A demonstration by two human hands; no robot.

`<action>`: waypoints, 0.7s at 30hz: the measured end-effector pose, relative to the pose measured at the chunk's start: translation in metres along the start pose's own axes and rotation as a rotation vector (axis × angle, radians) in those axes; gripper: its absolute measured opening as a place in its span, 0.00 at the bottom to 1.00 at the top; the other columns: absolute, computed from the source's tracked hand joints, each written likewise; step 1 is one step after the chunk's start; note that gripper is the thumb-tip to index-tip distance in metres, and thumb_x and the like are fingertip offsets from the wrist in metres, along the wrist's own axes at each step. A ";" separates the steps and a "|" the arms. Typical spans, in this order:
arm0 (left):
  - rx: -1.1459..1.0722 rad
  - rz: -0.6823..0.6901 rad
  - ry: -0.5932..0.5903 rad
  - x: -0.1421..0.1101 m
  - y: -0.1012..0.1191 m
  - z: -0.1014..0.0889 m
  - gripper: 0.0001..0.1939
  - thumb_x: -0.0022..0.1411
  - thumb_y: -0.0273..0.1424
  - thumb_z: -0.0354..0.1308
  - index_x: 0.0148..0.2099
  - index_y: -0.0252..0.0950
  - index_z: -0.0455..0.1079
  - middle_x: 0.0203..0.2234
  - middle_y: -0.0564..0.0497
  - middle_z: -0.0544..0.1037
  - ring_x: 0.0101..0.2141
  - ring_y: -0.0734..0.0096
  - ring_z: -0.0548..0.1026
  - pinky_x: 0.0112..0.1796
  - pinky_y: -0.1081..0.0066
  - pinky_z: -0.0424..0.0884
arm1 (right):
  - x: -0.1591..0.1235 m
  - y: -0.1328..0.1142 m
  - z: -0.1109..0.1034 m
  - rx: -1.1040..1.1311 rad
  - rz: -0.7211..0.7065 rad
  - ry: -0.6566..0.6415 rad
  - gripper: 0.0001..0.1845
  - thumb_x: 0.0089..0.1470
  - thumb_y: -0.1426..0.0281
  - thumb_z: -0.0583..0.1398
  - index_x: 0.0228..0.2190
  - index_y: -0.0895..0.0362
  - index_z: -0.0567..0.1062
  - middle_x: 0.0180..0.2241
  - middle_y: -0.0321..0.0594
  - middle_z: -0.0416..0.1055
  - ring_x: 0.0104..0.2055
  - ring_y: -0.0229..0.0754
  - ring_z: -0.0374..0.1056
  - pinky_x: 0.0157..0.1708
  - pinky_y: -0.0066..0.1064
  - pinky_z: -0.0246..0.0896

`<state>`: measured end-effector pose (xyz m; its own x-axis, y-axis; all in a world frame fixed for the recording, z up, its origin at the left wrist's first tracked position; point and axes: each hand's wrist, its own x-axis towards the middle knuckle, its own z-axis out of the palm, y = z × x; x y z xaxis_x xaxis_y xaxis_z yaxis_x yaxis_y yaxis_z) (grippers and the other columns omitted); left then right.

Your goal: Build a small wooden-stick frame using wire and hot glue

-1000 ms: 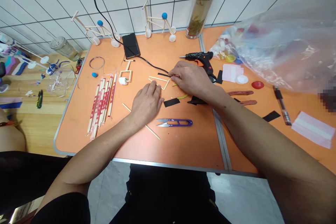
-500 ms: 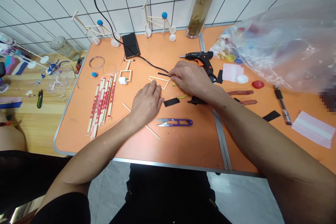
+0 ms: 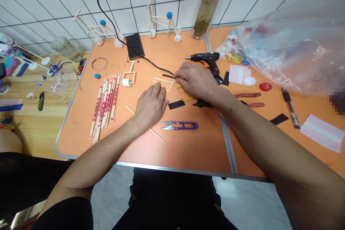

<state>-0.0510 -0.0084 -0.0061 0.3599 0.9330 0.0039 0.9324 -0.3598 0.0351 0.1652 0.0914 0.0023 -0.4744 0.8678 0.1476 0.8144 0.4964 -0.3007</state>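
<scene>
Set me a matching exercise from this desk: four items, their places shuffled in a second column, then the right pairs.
Items:
1. Hot glue gun
2. Purple-handled thread snips
3. Black smartphone
4. Paper-sleeved chopsticks

Places:
A. Bundled to the left of the left hand
B. At the back edge of the orange table, a black cable running across it
C. Just beyond the right hand
D. In front of the right hand, beside the left hand

Pairs: 1-C, 2-D, 3-B, 4-A.
</scene>
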 end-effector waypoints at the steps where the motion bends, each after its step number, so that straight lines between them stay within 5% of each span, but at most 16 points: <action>1: -0.001 -0.002 0.000 0.000 0.000 0.000 0.29 0.86 0.34 0.51 0.80 0.25 0.67 0.81 0.30 0.67 0.74 0.40 0.72 0.69 0.47 0.76 | 0.000 0.000 0.000 0.001 -0.001 -0.001 0.17 0.74 0.68 0.61 0.51 0.52 0.91 0.55 0.51 0.85 0.52 0.57 0.76 0.39 0.41 0.54; 21: 0.015 0.002 0.000 0.000 0.000 0.001 0.29 0.86 0.35 0.50 0.80 0.26 0.67 0.81 0.31 0.67 0.74 0.41 0.72 0.69 0.48 0.76 | -0.001 -0.001 -0.001 0.003 0.001 -0.007 0.18 0.74 0.69 0.60 0.51 0.52 0.91 0.56 0.50 0.85 0.53 0.57 0.77 0.39 0.42 0.57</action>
<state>-0.0515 -0.0086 -0.0069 0.3621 0.9321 0.0039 0.9319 -0.3621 0.0201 0.1649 0.0904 0.0037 -0.4757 0.8683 0.1407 0.8141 0.4951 -0.3035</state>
